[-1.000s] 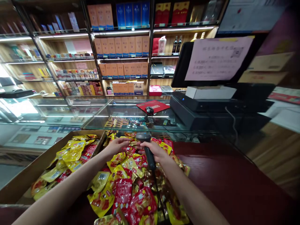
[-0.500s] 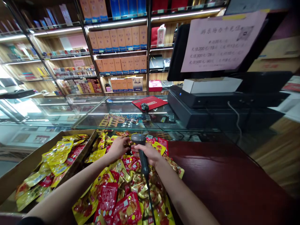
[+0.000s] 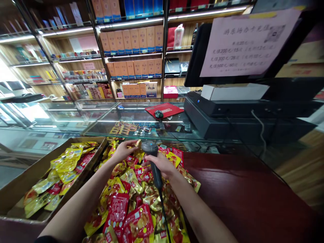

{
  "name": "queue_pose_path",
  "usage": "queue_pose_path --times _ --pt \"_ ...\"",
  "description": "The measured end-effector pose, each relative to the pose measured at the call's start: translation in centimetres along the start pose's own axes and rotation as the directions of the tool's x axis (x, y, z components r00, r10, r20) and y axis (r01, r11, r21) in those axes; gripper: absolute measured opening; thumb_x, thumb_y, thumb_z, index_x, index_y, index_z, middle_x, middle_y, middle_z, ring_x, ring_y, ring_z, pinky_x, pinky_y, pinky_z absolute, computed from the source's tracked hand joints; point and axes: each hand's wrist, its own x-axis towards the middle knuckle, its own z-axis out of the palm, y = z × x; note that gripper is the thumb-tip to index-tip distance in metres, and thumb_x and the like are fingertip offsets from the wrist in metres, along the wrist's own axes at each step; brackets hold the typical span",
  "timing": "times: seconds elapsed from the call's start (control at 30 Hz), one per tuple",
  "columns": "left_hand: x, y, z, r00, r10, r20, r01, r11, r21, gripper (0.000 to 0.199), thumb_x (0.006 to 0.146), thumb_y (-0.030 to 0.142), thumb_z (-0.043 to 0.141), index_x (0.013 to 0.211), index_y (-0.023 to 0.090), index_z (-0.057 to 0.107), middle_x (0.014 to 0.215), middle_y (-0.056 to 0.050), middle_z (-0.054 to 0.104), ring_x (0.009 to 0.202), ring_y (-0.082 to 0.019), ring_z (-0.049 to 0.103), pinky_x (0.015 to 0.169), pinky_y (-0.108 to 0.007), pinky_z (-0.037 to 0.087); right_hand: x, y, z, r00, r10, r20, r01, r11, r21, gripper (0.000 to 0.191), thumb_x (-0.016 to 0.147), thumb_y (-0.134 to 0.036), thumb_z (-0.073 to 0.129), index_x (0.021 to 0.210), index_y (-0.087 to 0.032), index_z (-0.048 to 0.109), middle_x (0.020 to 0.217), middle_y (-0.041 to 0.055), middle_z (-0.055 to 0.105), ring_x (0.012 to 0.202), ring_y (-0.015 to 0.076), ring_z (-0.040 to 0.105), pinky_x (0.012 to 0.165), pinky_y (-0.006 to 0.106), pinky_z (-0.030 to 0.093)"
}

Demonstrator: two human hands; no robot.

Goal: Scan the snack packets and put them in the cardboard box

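Note:
A dark handheld scanner (image 3: 156, 172) with a black cable stands upright over the pile, its head at the top. My right hand (image 3: 163, 164) is wrapped round its handle. To its left, my left hand (image 3: 124, 151) pinches a small yellowish packet (image 3: 138, 143) at its fingertips, close to the scanner's head. Beneath both hands lies a heap of red, yellow and gold snack packets (image 3: 138, 222). An open cardboard box (image 3: 15, 175) on the left holds several more yellow and red packets.
A glass counter (image 3: 101, 116) runs behind the heap, with a mouse (image 3: 159, 114) on a red mat (image 3: 172, 109). At right, a monitor with a pink sign (image 3: 243, 44) stands over black equipment (image 3: 235, 108). Stocked shelves are behind.
My left hand has moved slightly left and up, and a small packet now shows at its fingertips. My right hand still holds the scanner. The view has shifted slightly.

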Motion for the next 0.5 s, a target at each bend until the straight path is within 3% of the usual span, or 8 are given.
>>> queue_pose_path --times 0.07,0.23,0.33,0.5 --pt "-0.1 0.2 -0.7 0.998 -0.061 0.007 0.061 0.974 -0.22 0.054 0.066 0.042 0.074 0.111 0.015 0.064 0.087 -0.006 0.072 0.083 -0.021 0.066 0.076 -0.03 0.048 -0.3 -0.2 0.3 1.0 -0.004 0.006 0.004 1.0 -0.024 0.021 0.064 -0.021 0.07 0.078 -0.015 0.055 0.073 0.0017 0.063 0.061 0.0159 0.066 0.047 0.025 0.052" --pt "-0.2 0.0 -2.2 0.969 -0.23 0.086 0.239 0.807 -0.54 0.037 0.062 0.039 0.08 0.082 0.014 0.062 0.075 -0.001 0.067 0.064 -0.01 0.061 0.065 -0.022 0.048 -1.0 -0.5 1.0 1.0 0.004 -0.001 -0.004 0.992 -0.128 0.018 0.064 -0.022 0.069 0.074 -0.015 0.056 0.06 -0.0014 0.059 0.051 0.0115 0.059 0.045 0.021 0.047" --pt "0.1 -0.6 -2.9 0.934 -0.322 0.153 0.342 0.69 -0.638 0.036 0.061 0.033 0.083 0.084 0.016 0.061 0.08 -0.002 0.067 0.063 -0.011 0.062 0.061 -0.023 0.051 -1.3 -0.6 1.4 1.0 0.023 -0.007 -0.024 0.984 -0.174 0.016 0.066 -0.024 0.067 0.074 -0.016 0.056 0.055 -0.0027 0.059 0.045 0.0101 0.055 0.042 0.02 0.043" --pt "0.4 -1.1 -3.6 0.901 -0.39 0.189 0.405 0.603 -0.688 0.038 0.062 0.025 0.082 0.093 0.016 0.062 0.09 -0.005 0.069 0.07 -0.015 0.065 0.061 -0.027 0.054 -1.2 0.5 2.1 0.996 0.089 0.028 -0.081 0.975 -0.205 0.015 0.069 -0.029 0.062 0.072 -0.017 0.054 0.047 -0.0028 0.055 0.039 0.0107 0.052 0.039 0.021 0.042"
